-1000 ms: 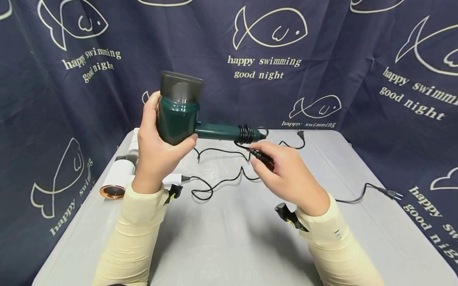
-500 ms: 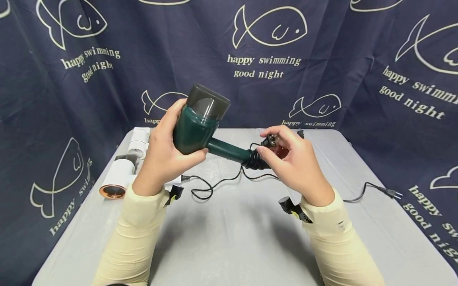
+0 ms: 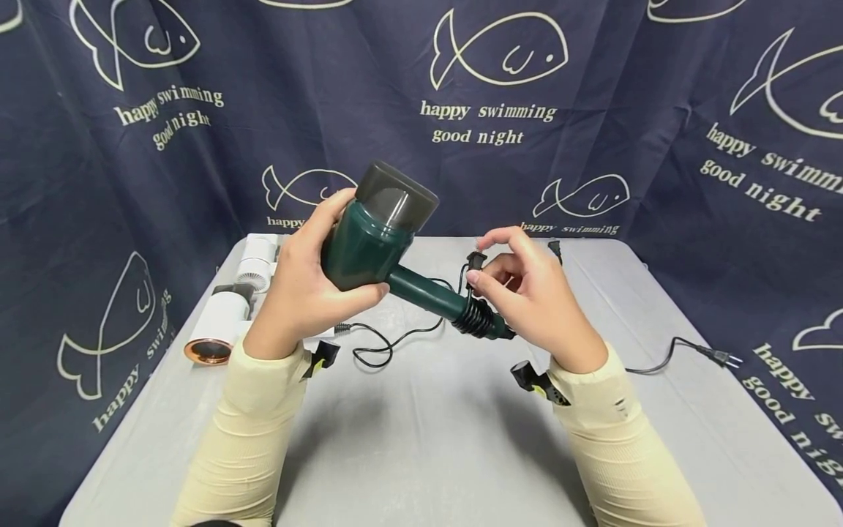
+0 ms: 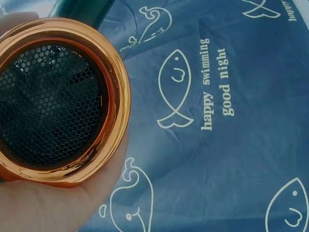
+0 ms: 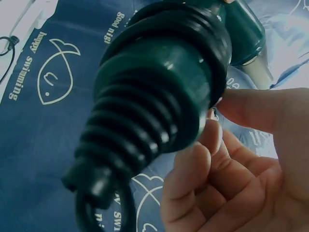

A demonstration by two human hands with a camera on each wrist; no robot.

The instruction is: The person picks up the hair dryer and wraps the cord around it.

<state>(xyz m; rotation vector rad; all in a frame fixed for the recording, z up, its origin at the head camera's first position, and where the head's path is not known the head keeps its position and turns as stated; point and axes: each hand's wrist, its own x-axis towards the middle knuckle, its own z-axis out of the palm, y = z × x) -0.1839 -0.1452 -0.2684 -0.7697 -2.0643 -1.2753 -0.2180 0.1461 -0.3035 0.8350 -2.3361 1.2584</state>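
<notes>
**Green hair dryer held above the bench, cord coiled on its handle**

The left hand (image 3: pixel 299 285) grips the barrel of the dark green hair dryer (image 3: pixel 369 238) at the centre of the head view, fingers curled round it, with the grey nozzle tilted toward the upper right. In the left wrist view the dryer's copper-rimmed rear grille (image 4: pixel 53 101) fills the upper left of the frame, resting against the palm. The handle slopes down to the right, and the black cord (image 3: pixel 476 318) is wound in tight turns round its lower end. The right hand (image 3: pixel 536 296) sits just beside that end, thumb and fingers (image 3: pixel 487 282) pinching the small black plug (image 3: pixel 474 259) above the coil; the right wrist view shows the ribbed strain relief (image 5: pixel 130 140) close against the curled fingers.

On the grey bench (image 3: pixel 428 439), at centre left, lie a white hair dryer (image 3: pixel 220 322) with a copper end and a second black cord (image 3: pixel 382 344). Another plug (image 3: pixel 721 357) rests at the right edge. No container shows anywhere.
</notes>
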